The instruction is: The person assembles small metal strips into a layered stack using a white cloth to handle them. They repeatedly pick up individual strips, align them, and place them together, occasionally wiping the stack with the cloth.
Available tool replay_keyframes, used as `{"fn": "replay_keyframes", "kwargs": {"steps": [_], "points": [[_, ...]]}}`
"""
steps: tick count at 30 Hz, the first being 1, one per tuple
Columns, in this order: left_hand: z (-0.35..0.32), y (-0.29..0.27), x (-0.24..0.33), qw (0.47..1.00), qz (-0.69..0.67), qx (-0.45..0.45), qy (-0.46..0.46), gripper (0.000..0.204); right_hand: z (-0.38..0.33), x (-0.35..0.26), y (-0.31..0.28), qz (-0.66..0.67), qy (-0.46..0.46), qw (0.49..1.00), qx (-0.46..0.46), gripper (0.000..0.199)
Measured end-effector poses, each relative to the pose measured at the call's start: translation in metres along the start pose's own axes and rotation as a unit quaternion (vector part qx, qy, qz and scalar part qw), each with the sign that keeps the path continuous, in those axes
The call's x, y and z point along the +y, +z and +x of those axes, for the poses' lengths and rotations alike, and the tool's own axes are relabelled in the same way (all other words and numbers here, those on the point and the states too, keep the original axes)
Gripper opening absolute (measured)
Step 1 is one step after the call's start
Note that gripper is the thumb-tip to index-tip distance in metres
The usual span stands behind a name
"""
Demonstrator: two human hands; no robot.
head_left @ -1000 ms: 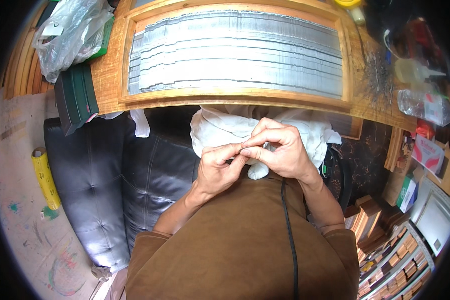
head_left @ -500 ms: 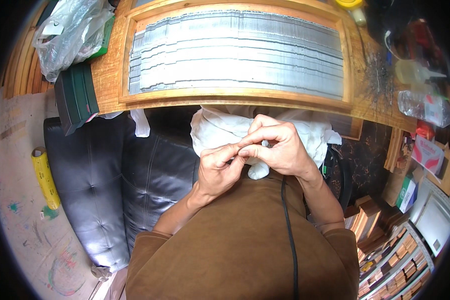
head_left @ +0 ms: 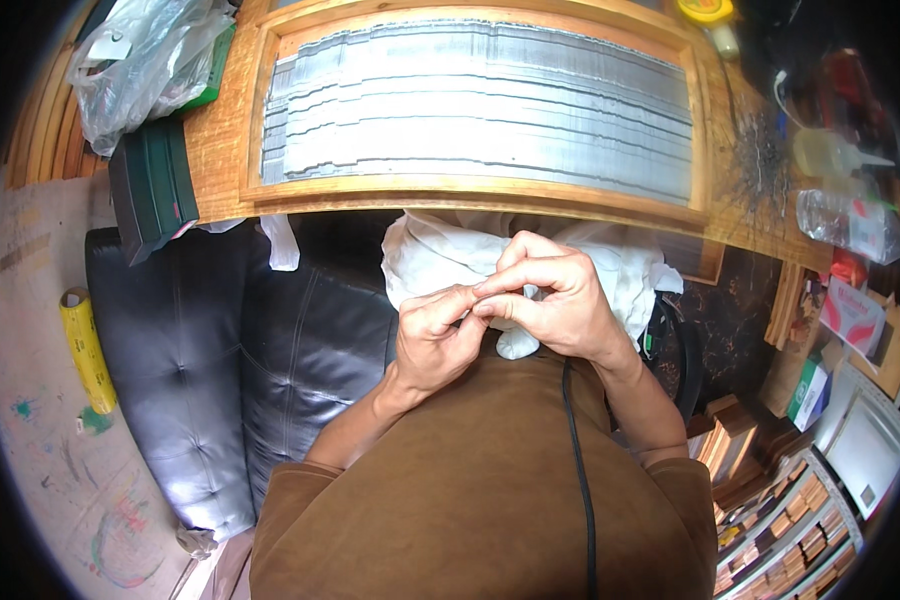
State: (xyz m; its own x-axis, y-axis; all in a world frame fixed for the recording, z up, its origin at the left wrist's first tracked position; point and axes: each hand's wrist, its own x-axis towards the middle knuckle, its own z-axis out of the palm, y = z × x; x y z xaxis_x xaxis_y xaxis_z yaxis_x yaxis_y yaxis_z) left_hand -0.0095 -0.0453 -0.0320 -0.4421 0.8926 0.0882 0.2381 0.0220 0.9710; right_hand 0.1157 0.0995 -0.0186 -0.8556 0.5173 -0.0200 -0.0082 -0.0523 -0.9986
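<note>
Hands at chest height, close to the body, over a crumpled white cloth that lies in the lap below the edge of a workbench.

Left hand: fingers curled, thumb and forefinger pressed together at the tips, pinching something too small to make out.

Right hand: fingers bent and closed inward, fingertips meeting those of the left hand; whatever is pinched between the two hands is hidden by the fingers themselves.

Progress, as a judgement: fine finger work over the cloth is under way; no finished piece shows near the hands, so how much is done and how much is left cannot be read from this view.

Cloth: soft, white, much creased, bunched in loose folds, one rounded lump of it hanging just under the hands; partly covered by both hands and by the bench edge above.

Surroundings: wooden tray with raised rim holding long rows of thin grey metal strips; clear plastic bag and dark green flat case at the bench's left end; clear plastic bottle lying at the right; black tufted leather seat to the person's left; yellow roll on the floor; black cord running down the brown sleeved top.
</note>
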Motion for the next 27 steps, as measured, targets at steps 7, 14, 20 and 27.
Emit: {"fn": "replay_keyframes", "kwargs": {"steps": [7, 14, 20, 27], "points": [[-0.0015, -0.0014, -0.0016, 1.000, 0.009, -0.015, -0.003, 0.015, -0.0011, -0.0009, 0.0001, -0.011, -0.014, 1.000, -0.001, 0.019], [-0.0020, -0.0024, 0.0014, 0.999, 0.002, -0.021, -0.028, 0.012, -0.0033, -0.0001, 0.0030, -0.009, -0.009, 1.000, 0.004, 0.019], [-0.0009, 0.0007, 0.0033, 0.998, -0.030, -0.017, -0.045, 0.008, -0.0049, -0.0016, 0.0039, -0.027, -0.011, 1.000, 0.006, 0.017], [0.0003, -0.0036, 0.0008, 0.998, -0.031, -0.038, -0.047, 0.009, -0.0078, -0.0028, 0.0068, -0.046, -0.034, 0.998, 0.027, 0.015]]}}
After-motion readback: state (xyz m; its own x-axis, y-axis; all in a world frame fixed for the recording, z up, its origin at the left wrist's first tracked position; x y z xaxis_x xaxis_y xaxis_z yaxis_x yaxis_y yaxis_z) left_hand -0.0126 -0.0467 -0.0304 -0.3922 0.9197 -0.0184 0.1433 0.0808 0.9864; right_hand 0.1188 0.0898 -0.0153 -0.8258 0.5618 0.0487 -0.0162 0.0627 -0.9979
